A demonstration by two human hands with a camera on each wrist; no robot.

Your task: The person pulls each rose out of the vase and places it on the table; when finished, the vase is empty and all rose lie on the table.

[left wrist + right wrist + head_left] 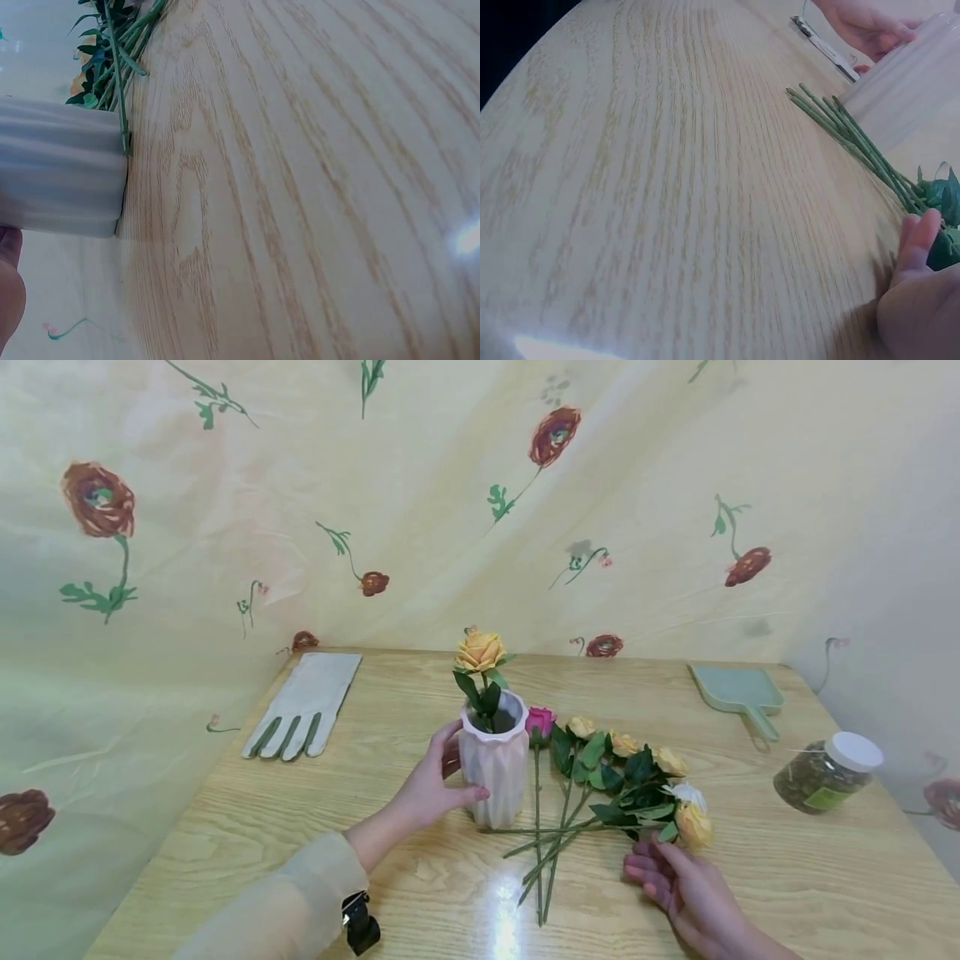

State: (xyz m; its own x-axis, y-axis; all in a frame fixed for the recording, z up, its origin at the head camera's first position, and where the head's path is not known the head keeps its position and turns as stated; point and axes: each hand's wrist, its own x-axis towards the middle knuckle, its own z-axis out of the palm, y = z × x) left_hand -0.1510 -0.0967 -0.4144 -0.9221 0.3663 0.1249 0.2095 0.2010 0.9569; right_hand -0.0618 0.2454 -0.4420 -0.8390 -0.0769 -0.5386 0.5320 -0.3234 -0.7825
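Note:
My left hand (435,785) grips the side of a pale fluted vase (495,777), thumb across its front. The vase stands upright with one yellow-orange artificial rose (481,652) in it. In the right wrist view, the vase (907,82) appears at the upper right. To the vase's right lie several loose artificial roses, among them a pink rose (540,722), a white rose (686,795) and a yellow rose (693,825), their green stems (551,860) crossing. My right hand (686,889), fingers loosely bent, is at the leaves below the yellow rose; contact is unclear.
A pale work glove (307,702) lies at the table's back left. At the back right lies a green dustpan (738,689), with a white-lidded jar (825,777) nearer. Flower-patterned fabric (420,510) hangs behind the wooden table (300,810).

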